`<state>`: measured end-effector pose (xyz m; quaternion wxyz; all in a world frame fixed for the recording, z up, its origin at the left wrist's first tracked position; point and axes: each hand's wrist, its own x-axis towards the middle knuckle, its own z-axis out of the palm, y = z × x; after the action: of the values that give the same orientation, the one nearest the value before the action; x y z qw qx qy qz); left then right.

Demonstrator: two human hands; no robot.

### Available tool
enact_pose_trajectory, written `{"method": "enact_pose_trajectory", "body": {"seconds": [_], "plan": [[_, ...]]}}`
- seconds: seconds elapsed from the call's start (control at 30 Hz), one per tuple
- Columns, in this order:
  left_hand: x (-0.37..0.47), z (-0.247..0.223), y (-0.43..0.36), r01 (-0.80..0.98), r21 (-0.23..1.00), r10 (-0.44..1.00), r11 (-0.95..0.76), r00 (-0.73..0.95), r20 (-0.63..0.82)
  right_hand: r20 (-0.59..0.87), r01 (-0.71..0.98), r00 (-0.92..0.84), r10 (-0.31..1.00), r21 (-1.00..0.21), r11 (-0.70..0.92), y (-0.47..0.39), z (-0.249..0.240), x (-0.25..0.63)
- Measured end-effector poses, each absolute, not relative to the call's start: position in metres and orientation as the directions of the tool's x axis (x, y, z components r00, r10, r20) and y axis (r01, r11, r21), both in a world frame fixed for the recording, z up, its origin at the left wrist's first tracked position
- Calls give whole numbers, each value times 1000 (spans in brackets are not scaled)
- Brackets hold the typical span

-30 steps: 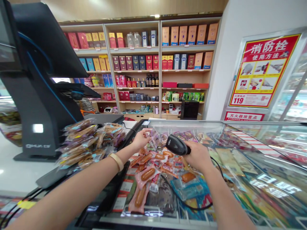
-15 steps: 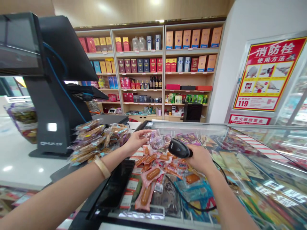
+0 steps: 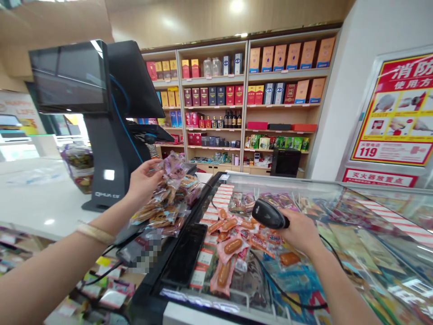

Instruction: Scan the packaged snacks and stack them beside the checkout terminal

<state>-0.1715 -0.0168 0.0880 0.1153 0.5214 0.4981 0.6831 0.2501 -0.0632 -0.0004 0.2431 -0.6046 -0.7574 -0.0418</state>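
My left hand (image 3: pixel 146 179) pinches a clear and purplish plastic snack packet (image 3: pixel 175 166) by its edge. It hangs over a heap of packaged brown snacks (image 3: pixel 158 212) beside the register stand. A black barcode scanner (image 3: pixel 269 214) is gripped in my right hand (image 3: pixel 301 232), its head pointing left. Below the scanner, several wrapped sausages (image 3: pixel 233 246) lie on the glass top of a display case. The scanner's cable (image 3: pixel 284 298) loops over the glass. Between the heap and the sausages rests a black phone-like slab (image 3: pixel 186 255).
A two-screen register (image 3: pixel 115 135) stands on the white counter (image 3: pixel 43 198) at left, with a bagged jar-shaped pack (image 3: pixel 78 167) behind it. The glass display case (image 3: pixel 341 187) stretches right. Shelves of boxes and bottles (image 3: pixel 213 95) line the back wall; a red sign (image 3: pixel 394 108) hangs at right.
My left hand has carried the packet leftward from above the sausages to the snack heap. My right hand still holds the scanner over the sausages. The view has turned left.
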Motion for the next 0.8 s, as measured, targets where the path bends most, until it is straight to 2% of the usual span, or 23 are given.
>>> {"method": "enact_pose_trajectory", "body": {"seconds": [0.1, 0.2, 0.3, 0.5, 0.63, 0.8], "plan": [[-191, 90, -3, 649, 668, 592, -364, -392, 704, 419, 935, -151, 895, -232, 267, -60, -5, 252], [-199, 83, 5, 850, 493, 603, -189, -295, 741, 402, 939, -145, 904, -233, 255, -58, -8, 253], [-197, 73, 5, 926, 370, 627, -81, -241, 741, 418, 937, -136, 898, -242, 254, -59, -8, 252], [-180, 68, -13, 985, 175, 575, -9, -138, 807, 467, 936, -108, 878, -251, 249, -67, 10, 253], [-163, 69, -17, 986, 135, 519, -96, -66, 852, 524, 952, -29, 851, -245, 184, -78, 31, 265], [-104, 51, -23, 870, 143, 571, -472, 178, 802, 542, 942, 13, 840, -289, 171, -115, 42, 306]]}}
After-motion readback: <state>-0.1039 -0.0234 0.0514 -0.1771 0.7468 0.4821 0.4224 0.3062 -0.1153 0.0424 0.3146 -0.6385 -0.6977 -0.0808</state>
